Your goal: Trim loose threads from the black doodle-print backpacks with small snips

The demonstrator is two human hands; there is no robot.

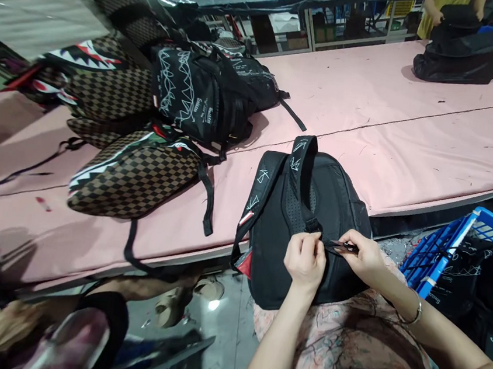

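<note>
A black backpack (337, 185) leans at the table's front edge, its back panel and straps facing me. White line drawings run along its shoulder straps (302, 161). My left hand (306, 260) is closed in a pinch on the strap webbing just below the plastic buckle (313, 224). In my right hand (364, 257) is a small dark pair of thread snips (344, 247), its tips pointing left, close to the left fingers. Whether the blades touch the webbing I cannot tell. A red patch (244, 265) shows at the backpack's lower left side.
Checkered backpacks (137, 173) and black printed backpacks (194, 94) are piled left on the pink-covered table (411, 125). A blue basket (436, 245) of black bags stands at right. One person sits at lower left; another's hands (438, 17) are on black bags at the far right.
</note>
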